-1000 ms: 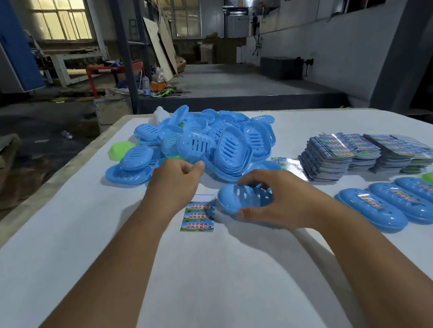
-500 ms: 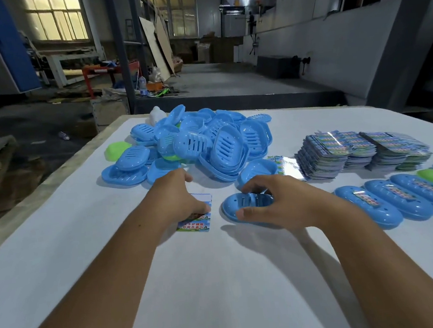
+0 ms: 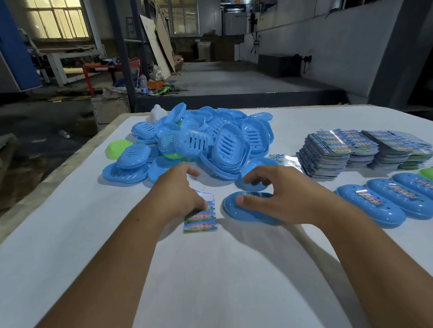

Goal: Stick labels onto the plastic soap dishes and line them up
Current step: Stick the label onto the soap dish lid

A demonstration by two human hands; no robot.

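Your left hand rests on the label sheet that lies flat on the white table, fingertips pinching at its near-left part; the sheet shows 3 or so strips of red print on a blue and green ground, too small to read. Your right hand curls over the blue soap dish just at 3 o'clock of the sheet, thumb pressed on its near rim and fingers arched over the far side, so it grasps the dish. At 12 o'clock sits the heap of blue soap dishes, slotted, with a green dish at its left edge. At 2 o'clock stand the stacks of label sheets, the same print, unreadable. At 3 o'clock, well apart from your right hand, runs the row of labelled dishes: 3 blue ones side by side, touching, then a green one, each with a strip stuck along its top; the writing cannot be made out.
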